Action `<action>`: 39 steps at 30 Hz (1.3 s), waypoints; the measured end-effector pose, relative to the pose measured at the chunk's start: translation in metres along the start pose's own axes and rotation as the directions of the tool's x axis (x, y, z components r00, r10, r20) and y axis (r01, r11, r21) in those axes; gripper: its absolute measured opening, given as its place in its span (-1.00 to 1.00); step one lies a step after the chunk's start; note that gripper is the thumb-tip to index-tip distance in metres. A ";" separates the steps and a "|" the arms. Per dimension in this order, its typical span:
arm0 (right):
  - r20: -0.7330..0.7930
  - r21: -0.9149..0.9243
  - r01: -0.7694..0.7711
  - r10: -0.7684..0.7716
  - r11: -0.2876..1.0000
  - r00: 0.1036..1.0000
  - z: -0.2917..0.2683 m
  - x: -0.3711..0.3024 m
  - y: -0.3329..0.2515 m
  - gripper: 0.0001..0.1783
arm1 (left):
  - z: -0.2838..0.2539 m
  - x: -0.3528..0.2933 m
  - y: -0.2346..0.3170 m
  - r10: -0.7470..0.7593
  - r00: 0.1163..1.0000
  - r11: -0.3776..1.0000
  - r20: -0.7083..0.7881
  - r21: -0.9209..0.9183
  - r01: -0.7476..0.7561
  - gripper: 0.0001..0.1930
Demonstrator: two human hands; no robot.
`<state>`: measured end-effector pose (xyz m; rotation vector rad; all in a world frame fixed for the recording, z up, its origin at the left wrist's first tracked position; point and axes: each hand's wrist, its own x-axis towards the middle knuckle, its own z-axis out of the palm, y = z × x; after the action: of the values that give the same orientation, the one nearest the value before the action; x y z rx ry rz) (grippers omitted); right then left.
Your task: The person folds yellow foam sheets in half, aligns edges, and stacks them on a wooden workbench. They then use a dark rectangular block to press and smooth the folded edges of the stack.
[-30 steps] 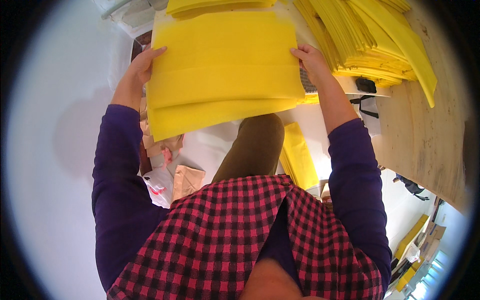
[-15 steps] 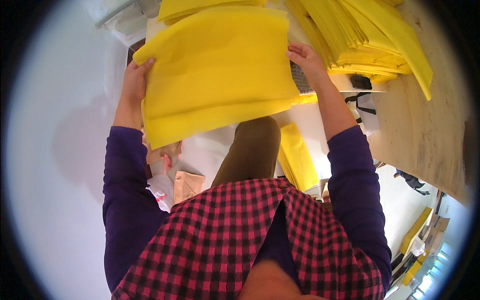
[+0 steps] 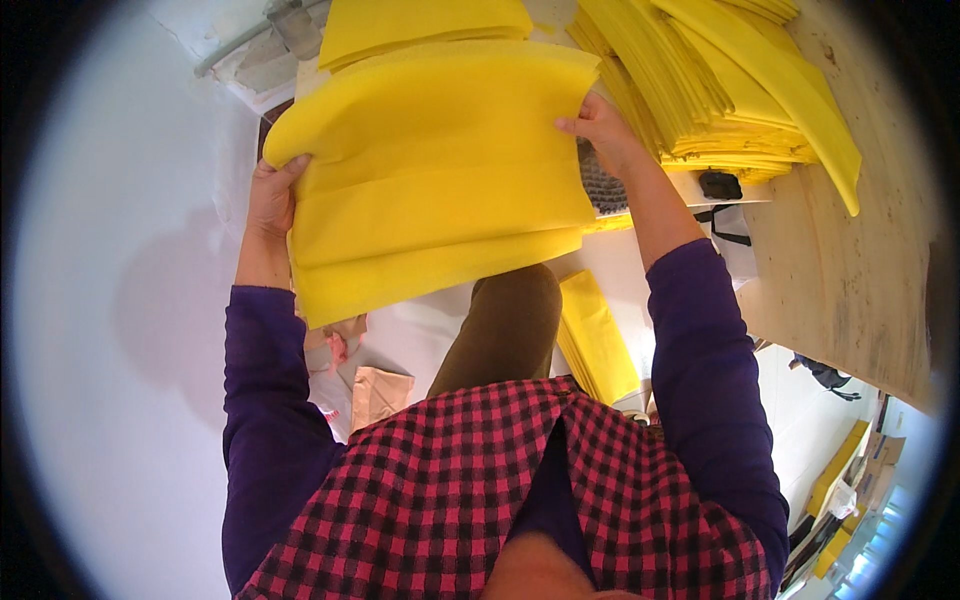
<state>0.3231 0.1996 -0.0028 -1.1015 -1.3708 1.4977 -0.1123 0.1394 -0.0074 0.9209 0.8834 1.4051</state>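
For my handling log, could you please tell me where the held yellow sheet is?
In the head view, the yellow sheet is at upper centre, held between the left hand and right hand, with the large yellow pile to its upper right.

Forearms (image 3: 663,210) extend forward, well apart; left hand (image 3: 272,200) and right hand (image 3: 606,132) both grip, thumbs (image 3: 293,169) uppermost
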 end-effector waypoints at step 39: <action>-0.094 -0.170 -0.083 0.067 0.982 0.993 -0.001 0.009 0.005 -0.64 | -0.011 0.046 0.001 -0.325 0.946 0.921 0.008 0.228 0.315 -0.60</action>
<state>0.3218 0.2084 -0.0081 -1.3260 -1.4329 1.3849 -0.1232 0.1855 -0.0090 0.9236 1.1194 1.0128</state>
